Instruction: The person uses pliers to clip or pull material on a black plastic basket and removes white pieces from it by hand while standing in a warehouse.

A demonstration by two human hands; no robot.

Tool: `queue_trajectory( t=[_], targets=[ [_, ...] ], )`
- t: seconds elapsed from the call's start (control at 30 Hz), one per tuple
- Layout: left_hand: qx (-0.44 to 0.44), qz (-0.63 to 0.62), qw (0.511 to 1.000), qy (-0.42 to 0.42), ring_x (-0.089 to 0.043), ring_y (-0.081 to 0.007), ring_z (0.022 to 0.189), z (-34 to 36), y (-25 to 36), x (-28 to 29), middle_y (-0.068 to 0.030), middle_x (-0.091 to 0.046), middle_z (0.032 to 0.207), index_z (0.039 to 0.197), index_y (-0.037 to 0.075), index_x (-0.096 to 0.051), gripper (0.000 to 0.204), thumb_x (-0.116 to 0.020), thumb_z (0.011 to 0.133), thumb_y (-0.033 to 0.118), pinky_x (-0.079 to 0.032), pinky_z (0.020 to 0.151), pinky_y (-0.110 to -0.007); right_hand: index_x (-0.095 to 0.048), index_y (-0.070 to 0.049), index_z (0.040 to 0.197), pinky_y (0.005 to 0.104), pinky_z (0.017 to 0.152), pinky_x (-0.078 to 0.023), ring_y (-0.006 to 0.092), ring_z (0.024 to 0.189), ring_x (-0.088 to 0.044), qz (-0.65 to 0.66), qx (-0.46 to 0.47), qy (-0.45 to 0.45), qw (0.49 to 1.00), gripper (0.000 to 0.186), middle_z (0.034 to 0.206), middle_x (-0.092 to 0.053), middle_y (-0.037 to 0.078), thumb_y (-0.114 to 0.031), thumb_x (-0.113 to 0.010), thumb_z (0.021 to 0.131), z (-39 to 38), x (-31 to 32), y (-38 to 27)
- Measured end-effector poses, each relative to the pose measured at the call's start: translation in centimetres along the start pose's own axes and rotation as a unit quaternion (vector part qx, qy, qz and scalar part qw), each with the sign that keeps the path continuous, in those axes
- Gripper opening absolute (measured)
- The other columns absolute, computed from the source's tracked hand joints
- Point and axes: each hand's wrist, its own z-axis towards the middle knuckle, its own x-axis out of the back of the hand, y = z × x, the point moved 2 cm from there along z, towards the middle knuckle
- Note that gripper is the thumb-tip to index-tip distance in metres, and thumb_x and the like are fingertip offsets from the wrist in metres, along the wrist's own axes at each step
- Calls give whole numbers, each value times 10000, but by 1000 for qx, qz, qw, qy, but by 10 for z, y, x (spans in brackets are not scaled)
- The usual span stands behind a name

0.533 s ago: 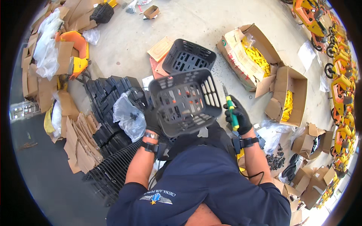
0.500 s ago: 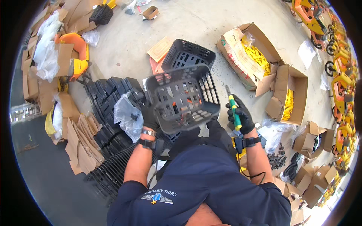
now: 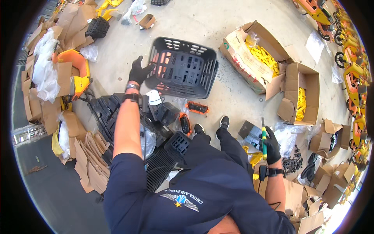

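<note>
A black plastic basket [image 3: 177, 89] sits ahead of me with its slotted base showing; a doubled rim at its right suggests it is nested in another basket. Beside its left wall, my gloved left hand [image 3: 139, 71] has its fingers spread, fingertips close to the rim; whether they touch it I cannot tell. My gloved right hand [image 3: 272, 147] is off to the right, wrapped round the green and yellow handle of a screwdriver [image 3: 264, 143], whose shaft points away from me. Two orange-and-black parts [image 3: 198, 107] lie on the floor between the basket and my feet.
Cardboard boxes [image 3: 290, 95] of yellow parts stand at the right. Stacked black panels [image 3: 103, 113] and flattened cardboard [image 3: 91, 158] lie left, near an orange-yellow shell [image 3: 80, 80]. A smaller black basket [image 3: 179, 143] is by my legs. Yellow bikes [image 3: 354, 89] line the far right.
The basket that my left hand held up before me has moved away onto the other basket's spot, and the hand has opened. My right hand has shifted right and nearer me, keeping the screwdriver.
</note>
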Motion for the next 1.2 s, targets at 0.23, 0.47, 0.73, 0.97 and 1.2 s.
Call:
queue_trajectory(
  t=[0.23,0.47,0.73,0.97,1.2],
  targets=[
    [-38,-60,991,-118,-552,-369,1096,-128,27,-131,-232,-561,1197,1274,32,-505,699,-722,720,400,-444,925,-422,-320,-102,1415,250,580,-515,160,747,-592,93,-49,21,994,683,1053,-572,149,-144,-612,799,-22,23,15],
    [11,41,970,-239,-391,-410,1249,-235,84,-130,-258,-412,1346,1290,37,-490,643,-673,727,288,-341,1020,-478,-348,-92,1416,268,620,-532,182,803,-597,15,-117,-81,990,761,1083,-564,132,-231,-695,754,30,-19,-4],
    [-109,244,956,-123,-603,-315,924,-116,71,-152,-109,-451,1337,1160,190,-572,411,-571,763,83,-516,666,-437,-311,-107,1440,272,626,-511,179,761,-589,-39,-195,-133,971,815,1099,-569,147,-123,-637,693,50,-33,3],
    [-102,129,976,-140,-582,-300,1034,-108,81,-151,-96,-586,1113,963,143,-669,224,-633,742,145,-476,832,-450,-343,-103,1420,272,644,-515,197,816,-597,-47,-254,-72,963,759,1121,-567,151,-103,-633,719,34,20,26],
    [16,56,974,-220,-427,-327,1273,-137,74,-173,-115,-451,1375,1187,182,-597,406,-607,786,247,-418,964,-483,-328,-74,1425,355,724,-542,280,951,-625,-78,-225,-109,965,810,1156,-562,163,-257,-658,708,57,28,24]
  ],
)
